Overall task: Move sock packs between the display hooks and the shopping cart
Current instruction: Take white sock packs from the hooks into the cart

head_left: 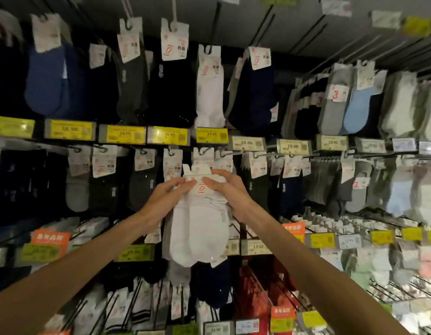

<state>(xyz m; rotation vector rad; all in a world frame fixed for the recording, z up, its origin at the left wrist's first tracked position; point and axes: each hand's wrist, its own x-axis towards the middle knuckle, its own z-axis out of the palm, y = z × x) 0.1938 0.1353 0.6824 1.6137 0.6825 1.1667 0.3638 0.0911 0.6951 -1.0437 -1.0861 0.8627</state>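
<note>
Both forearms stretch up from 7 and 5 o'clock and meet at centre. The left hand pinches the white sock pack at its card header. The right hand curls round the opposite edge, with the pack held just under a display hook at its 12 o'clock.

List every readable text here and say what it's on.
"19.90": grey price tag, and the next price tag rightward.
"3": in red, on the card of the grey-and-blue sock pack.
Too blurred to read: orange signs, the label on the white sock pack.
</note>
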